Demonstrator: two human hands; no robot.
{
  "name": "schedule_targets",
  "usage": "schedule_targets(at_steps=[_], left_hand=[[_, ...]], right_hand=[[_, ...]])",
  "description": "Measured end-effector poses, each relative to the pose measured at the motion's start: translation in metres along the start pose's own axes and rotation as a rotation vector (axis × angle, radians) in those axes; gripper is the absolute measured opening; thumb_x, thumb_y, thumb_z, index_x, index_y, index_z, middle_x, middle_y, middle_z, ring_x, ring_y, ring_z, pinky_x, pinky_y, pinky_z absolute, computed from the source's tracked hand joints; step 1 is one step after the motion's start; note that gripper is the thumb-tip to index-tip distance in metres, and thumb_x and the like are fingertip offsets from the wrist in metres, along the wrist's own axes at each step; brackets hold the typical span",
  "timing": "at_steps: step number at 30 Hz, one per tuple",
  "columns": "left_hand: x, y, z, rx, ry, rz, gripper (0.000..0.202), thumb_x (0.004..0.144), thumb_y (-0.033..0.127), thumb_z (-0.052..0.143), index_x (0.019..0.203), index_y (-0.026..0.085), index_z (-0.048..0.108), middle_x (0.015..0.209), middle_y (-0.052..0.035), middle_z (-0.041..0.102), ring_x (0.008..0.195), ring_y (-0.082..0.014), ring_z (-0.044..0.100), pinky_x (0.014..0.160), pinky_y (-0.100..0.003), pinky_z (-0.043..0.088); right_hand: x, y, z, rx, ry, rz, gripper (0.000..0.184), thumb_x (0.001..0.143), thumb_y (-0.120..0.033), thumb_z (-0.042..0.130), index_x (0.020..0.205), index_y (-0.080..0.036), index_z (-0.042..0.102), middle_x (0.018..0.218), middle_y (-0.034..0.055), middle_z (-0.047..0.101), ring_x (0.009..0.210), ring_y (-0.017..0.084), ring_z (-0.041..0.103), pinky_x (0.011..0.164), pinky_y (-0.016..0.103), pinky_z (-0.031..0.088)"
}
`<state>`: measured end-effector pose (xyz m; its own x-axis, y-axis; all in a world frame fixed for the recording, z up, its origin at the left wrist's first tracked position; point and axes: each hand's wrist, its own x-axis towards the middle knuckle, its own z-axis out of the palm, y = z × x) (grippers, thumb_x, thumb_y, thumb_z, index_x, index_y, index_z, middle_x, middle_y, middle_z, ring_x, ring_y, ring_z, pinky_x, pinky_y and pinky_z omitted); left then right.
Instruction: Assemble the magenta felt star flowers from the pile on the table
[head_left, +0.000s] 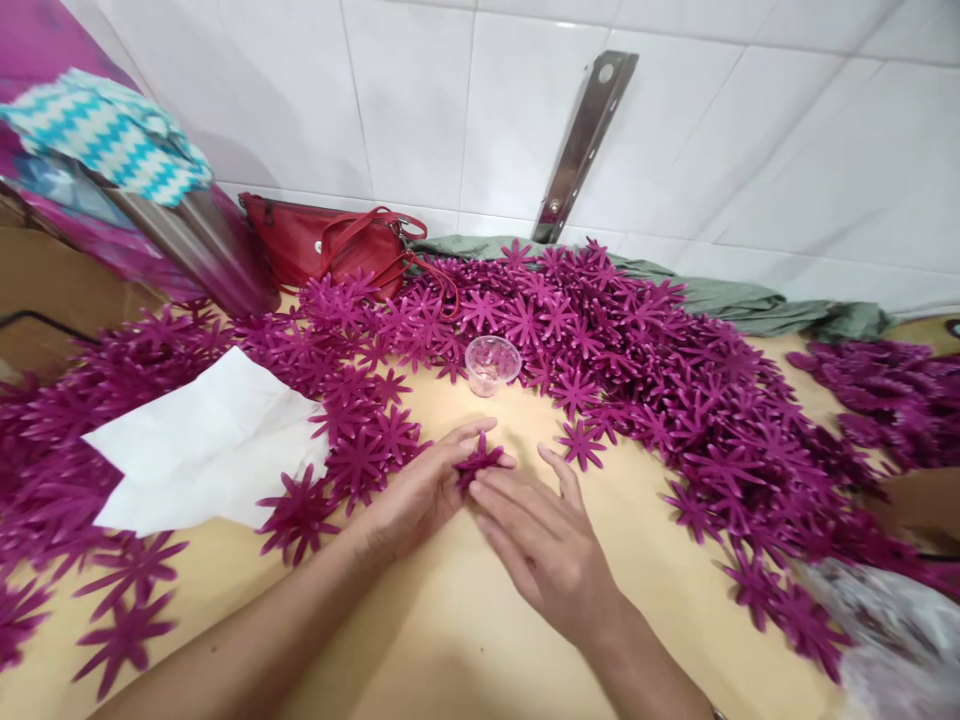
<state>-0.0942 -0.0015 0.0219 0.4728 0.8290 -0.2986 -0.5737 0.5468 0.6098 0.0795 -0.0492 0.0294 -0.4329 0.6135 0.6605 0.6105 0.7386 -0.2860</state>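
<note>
My left hand (424, 490) pinches a purple flower-shaped cutout (480, 460) between thumb and fingers, just above the tan table (465, 620). My right hand (544, 540) lies next to it with fingers stretched out flat, its fingertips touching the same cutout. A small clear plastic cup (492, 362) stands just beyond the hands. A single loose purple flower (581, 443) lies to the right of my right thumb.
Heaps of purple flower cutouts (660, 350) ring the table from left to right. A white sheet (202, 445) lies at left. A red handbag (322, 245), a green cloth (750, 300) and a metal bracket (585, 140) are by the tiled wall. A clear plastic bag (892, 630) sits at right.
</note>
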Motion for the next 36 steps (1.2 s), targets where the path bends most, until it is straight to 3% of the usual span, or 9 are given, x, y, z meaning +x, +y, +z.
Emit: schedule_targets(at_steps=[4, 9, 11, 15, 18, 22, 25, 29, 36], left_hand=[[0.004, -0.007, -0.006, 0.109, -0.105, 0.089, 0.051, 0.082, 0.022, 0.088, 0.129, 0.019, 0.071, 0.102, -0.0063, 0.078, 0.088, -0.0165, 0.072, 0.083, -0.028, 0.048], [0.009, -0.012, -0.016, 0.286, -0.153, 0.114, 0.045, 0.082, 0.037, 0.089, 0.118, 0.017, 0.07, 0.1, -0.0095, 0.08, 0.079, -0.0178, 0.075, 0.069, -0.026, 0.044], [0.008, -0.012, -0.016, 0.332, -0.162, 0.141, 0.039, 0.084, 0.039, 0.087, 0.11, 0.016, 0.07, 0.098, -0.0092, 0.079, 0.079, -0.017, 0.075, 0.069, -0.026, 0.045], [0.006, -0.01, -0.014, 0.375, -0.2, 0.169, 0.034, 0.087, 0.041, 0.084, 0.102, 0.016, 0.067, 0.094, -0.0065, 0.076, 0.076, -0.0133, 0.07, 0.071, -0.026, 0.046], [0.006, -0.01, -0.013, 0.346, -0.199, 0.18, 0.035, 0.086, 0.043, 0.084, 0.099, 0.015, 0.066, 0.09, -0.0037, 0.071, 0.074, -0.0114, 0.065, 0.076, -0.028, 0.049], [0.007, -0.011, -0.012, 0.279, -0.162, 0.186, 0.037, 0.086, 0.044, 0.085, 0.096, 0.016, 0.064, 0.087, -0.0014, 0.065, 0.071, -0.0092, 0.057, 0.072, -0.027, 0.046], [0.008, -0.011, -0.01, 0.239, -0.128, 0.172, 0.037, 0.085, 0.043, 0.085, 0.096, 0.017, 0.061, 0.085, 0.0, 0.064, 0.065, -0.0073, 0.051, 0.066, -0.025, 0.039], [0.007, -0.009, -0.006, 0.201, -0.096, 0.153, 0.036, 0.083, 0.041, 0.086, 0.094, 0.017, 0.06, 0.083, 0.0009, 0.063, 0.062, -0.0061, 0.047, 0.062, -0.025, 0.032], [0.008, -0.006, -0.003, 0.051, -0.011, 0.156, 0.036, 0.076, 0.029, 0.09, 0.101, 0.017, 0.067, 0.085, -0.0021, 0.067, 0.069, -0.01, 0.055, 0.068, -0.026, 0.038]], right_hand=[[0.009, 0.009, -0.009, -0.092, 0.124, 0.046, 0.041, 0.095, -0.002, 0.064, 0.134, -0.016, 0.064, 0.122, 0.0136, 0.079, 0.117, 0.022, 0.074, 0.12, 0.046, 0.042], [0.05, 0.028, -0.014, -0.208, 0.123, 0.133, 0.039, 0.1, -0.013, 0.06, 0.138, -0.019, 0.06, 0.133, 0.0154, 0.074, 0.127, 0.028, 0.069, 0.119, 0.052, 0.04], [0.071, 0.034, -0.01, -0.209, 0.011, 0.204, 0.032, 0.102, -0.017, 0.057, 0.133, -0.02, 0.062, 0.132, 0.0136, 0.075, 0.125, 0.028, 0.069, 0.121, 0.056, 0.033], [0.112, 0.041, 0.001, -0.221, -0.391, 0.326, 0.019, 0.105, -0.021, 0.051, 0.114, -0.018, 0.067, 0.119, 0.012, 0.078, 0.115, 0.03, 0.072, 0.121, 0.067, 0.021], [0.133, 0.045, 0.008, -0.304, -0.614, 0.377, 0.027, 0.109, -0.027, 0.043, 0.112, -0.015, 0.067, 0.113, 0.0152, 0.079, 0.111, 0.031, 0.073, 0.12, 0.072, 0.019], [0.145, 0.054, 0.014, -0.345, -0.768, 0.345, 0.042, 0.112, -0.031, 0.032, 0.115, -0.012, 0.069, 0.114, 0.0193, 0.079, 0.112, 0.034, 0.073, 0.117, 0.074, 0.022], [0.147, 0.059, 0.017, -0.347, -0.786, 0.301, 0.046, 0.112, -0.03, 0.031, 0.109, -0.012, 0.073, 0.115, 0.0195, 0.079, 0.113, 0.035, 0.072, 0.115, 0.07, 0.028], [0.145, 0.064, 0.019, -0.359, -0.767, 0.273, 0.053, 0.113, -0.041, 0.03, 0.106, -0.013, 0.075, 0.114, 0.0197, 0.079, 0.111, 0.035, 0.073, 0.113, 0.065, 0.033], [0.146, 0.063, 0.013, -0.265, -0.666, 0.291, 0.049, 0.113, -0.042, 0.036, 0.101, -0.014, 0.075, 0.11, 0.0145, 0.078, 0.11, 0.027, 0.072, 0.113, 0.052, 0.036]])
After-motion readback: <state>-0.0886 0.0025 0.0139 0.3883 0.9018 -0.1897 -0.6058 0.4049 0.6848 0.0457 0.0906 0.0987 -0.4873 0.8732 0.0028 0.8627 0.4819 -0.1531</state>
